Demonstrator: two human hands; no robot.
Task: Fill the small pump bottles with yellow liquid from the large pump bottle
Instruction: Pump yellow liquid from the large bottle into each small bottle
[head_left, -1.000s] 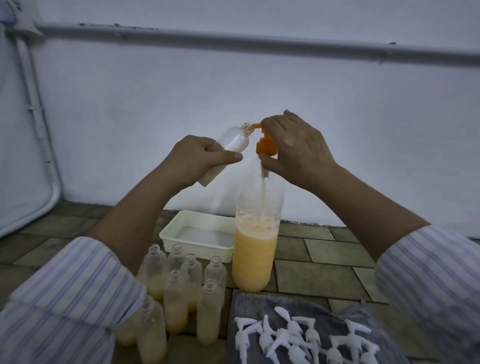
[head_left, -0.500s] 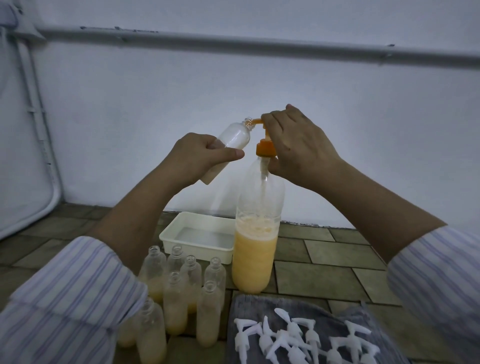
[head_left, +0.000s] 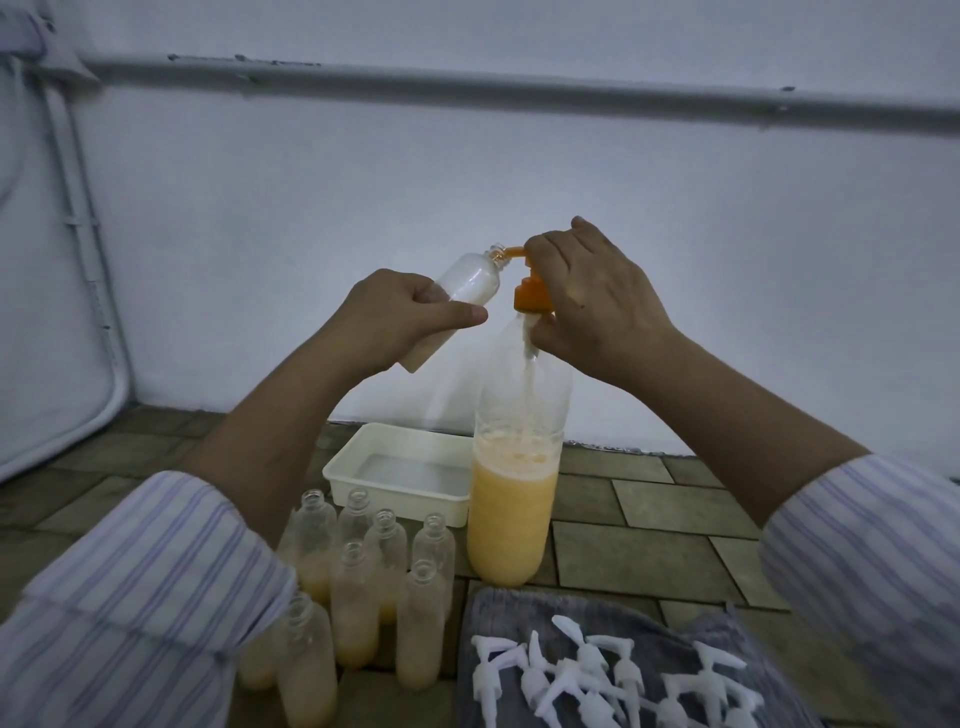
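Right hand (head_left: 597, 306) sat curled over the orange pump head (head_left: 530, 293) of the large pump bottle (head_left: 514, 467), fingers on top and thumb under the collar, while the left hand (head_left: 400, 317) gripped a small pump bottle (head_left: 467, 280) tilted with its open neck up at one o'clock, meeting the orange spout.

Biggest risk first: the large pump bottle stood on the tiled floor at roughly the centre of view, tall, soft-walled and only about half full, so a hard downward press off its axis could have rocked or toppled it toward the white tray (head_left: 400, 473) at its nine o'clock. Next, the group of filled small bottles (head_left: 363, 587) stood uncapped and close together at seven o'clock from it, just beside the left sleeve (head_left: 145, 597); a dropped elbow could have knocked several over and spilled them. Smallest, the spout only just reached the held bottle's narrow mouth (a loose fit, by the look of it), so a slight slip of either hand could have sent liquid down the outside. The white pump caps (head_left: 597, 680) lay on a grey cloth (head_left: 519, 608) at five o'clock.

No brand, label or readable writing showed on any bottle, the tray or the caps.
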